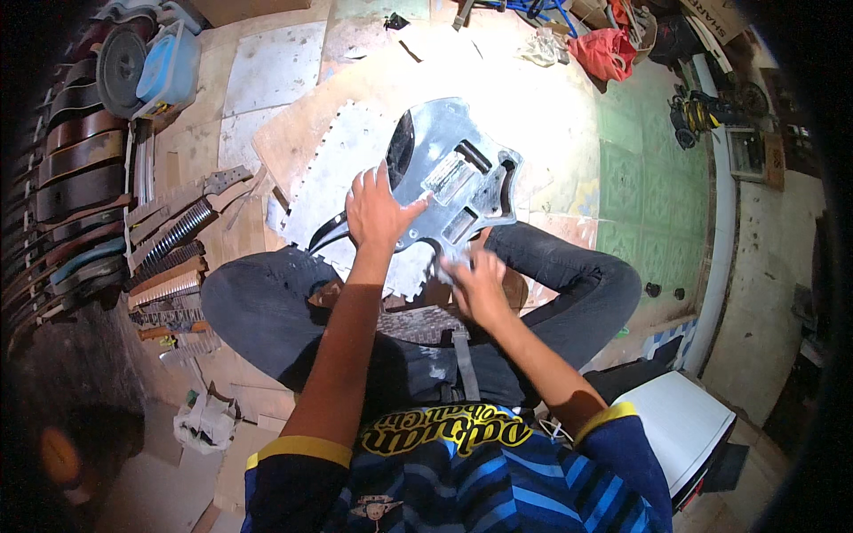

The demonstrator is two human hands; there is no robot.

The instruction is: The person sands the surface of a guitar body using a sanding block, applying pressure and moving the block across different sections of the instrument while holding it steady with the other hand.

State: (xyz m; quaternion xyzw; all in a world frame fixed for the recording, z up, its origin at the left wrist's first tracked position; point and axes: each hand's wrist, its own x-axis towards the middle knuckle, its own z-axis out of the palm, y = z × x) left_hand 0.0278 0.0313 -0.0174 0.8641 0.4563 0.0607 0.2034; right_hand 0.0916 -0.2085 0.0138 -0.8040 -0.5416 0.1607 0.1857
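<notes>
A grey electric guitar body (435, 133) with cut-out cavities and curved horns lies in front of me, its edge partly black. My left hand (375, 211) rests on its left part with the fingers spread and the thumb stretched out across the surface. At the near end of the body, my right hand (482, 286) is curled with bent fingers. Something pale grey at its fingertips is smeared by motion, so I cannot make out what it is. Beneath the body is a white sheet (333, 164) with a jagged, dotted edge.
My crossed legs (258, 298) frame the near side. Guitar necks and saw-like tools (191, 218) lie at the left, beside a rack of curved wooden pieces (84, 164). A blue plastic tub (169, 67) stands far left. A red bag (604, 53) lies far right, a white box (671, 435) near right.
</notes>
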